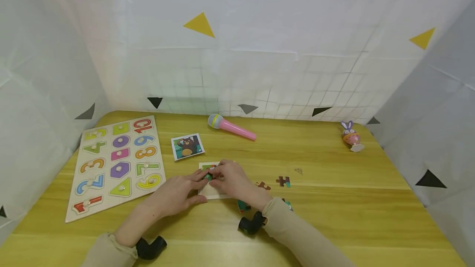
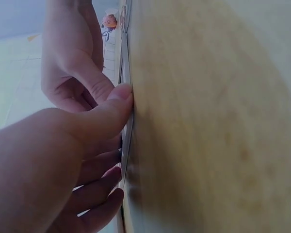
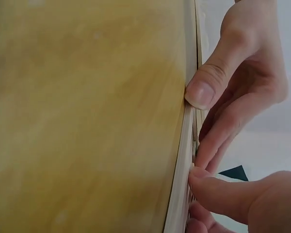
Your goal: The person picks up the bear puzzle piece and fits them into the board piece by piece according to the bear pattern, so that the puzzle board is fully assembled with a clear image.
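A small white-rimmed jigsaw board (image 1: 214, 193) lies on the table with a few coloured pieces near its top edge. My left hand (image 1: 179, 192) rests at its left side, fingers extended over the board and thumb at the near edge. In the left wrist view that thumb (image 2: 119, 99) touches the board's edge. My right hand (image 1: 234, 179) is over the board's right part, pinching a green-and-dark puzzle piece (image 1: 208, 177) between thumb and fingers. The piece is mostly hidden by fingers. Right of the board lie loose pieces, including a brown one (image 1: 283, 181).
A number-and-shape peg board (image 1: 115, 195) takes up the table's left side. A bear picture card (image 1: 188, 146) lies behind the jigsaw board, with a pink toy microphone (image 1: 235, 129) farther back. A rabbit-eared toy (image 1: 351, 137) is at the back right.
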Demonstrator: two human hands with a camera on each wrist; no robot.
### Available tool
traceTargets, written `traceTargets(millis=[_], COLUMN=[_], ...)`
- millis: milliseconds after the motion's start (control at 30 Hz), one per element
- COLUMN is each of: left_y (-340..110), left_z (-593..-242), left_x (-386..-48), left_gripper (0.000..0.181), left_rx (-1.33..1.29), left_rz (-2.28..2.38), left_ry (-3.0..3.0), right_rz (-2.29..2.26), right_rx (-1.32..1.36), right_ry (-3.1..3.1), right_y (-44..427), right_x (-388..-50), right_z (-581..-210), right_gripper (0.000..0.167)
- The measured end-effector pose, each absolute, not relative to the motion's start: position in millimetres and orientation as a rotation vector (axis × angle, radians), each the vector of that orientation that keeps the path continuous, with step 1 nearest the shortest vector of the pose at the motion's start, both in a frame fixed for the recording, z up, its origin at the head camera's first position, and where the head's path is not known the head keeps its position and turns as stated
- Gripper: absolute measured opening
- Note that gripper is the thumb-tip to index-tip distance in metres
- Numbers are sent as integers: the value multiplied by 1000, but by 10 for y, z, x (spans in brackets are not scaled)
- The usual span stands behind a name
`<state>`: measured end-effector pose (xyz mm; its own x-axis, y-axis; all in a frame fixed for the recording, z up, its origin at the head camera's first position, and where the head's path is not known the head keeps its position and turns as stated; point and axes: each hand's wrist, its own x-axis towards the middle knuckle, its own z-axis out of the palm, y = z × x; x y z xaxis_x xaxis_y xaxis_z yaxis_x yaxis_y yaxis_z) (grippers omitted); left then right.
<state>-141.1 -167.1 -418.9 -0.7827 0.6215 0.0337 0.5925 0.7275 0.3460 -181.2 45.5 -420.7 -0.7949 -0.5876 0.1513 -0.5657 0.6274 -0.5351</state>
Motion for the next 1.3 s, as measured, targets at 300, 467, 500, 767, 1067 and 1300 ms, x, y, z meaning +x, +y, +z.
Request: traceTargets(millis=[300, 467, 500, 767, 1067, 1300], left_y=[-1675, -1647, -1643, -1643, -1637, -1642], left_z=[-4178, -4186, -4184, -4163, -4179, -4200], left_x=[-1402, -1416, -1416, -1403, -1385, -1387], left_gripper=[54, 55, 55, 54, 52, 52], left_rx=[1049, 1048, 1043, 1029, 1040, 1046], left_rz=[528, 544, 544, 522, 492, 508], left_ry=[2818, 2821, 2824, 2807, 2817, 2804], right_rz=[-1002, -1049, -1052, -1105, -1059, -1054], right_rx=[-1077, -1080, -1064, -944, -992, -1021], right_ry=[2685, 2635, 2636, 2617, 2606, 2572], right_y=[637, 863, 915, 1320, 1647, 1897], right_x=[-1822, -1848, -1851, -1878, -1884, -1906], right_z=[-4236, -4179, -4160, -4084, -4104, -4119], right_gripper=[33, 37, 37, 34, 31, 33])
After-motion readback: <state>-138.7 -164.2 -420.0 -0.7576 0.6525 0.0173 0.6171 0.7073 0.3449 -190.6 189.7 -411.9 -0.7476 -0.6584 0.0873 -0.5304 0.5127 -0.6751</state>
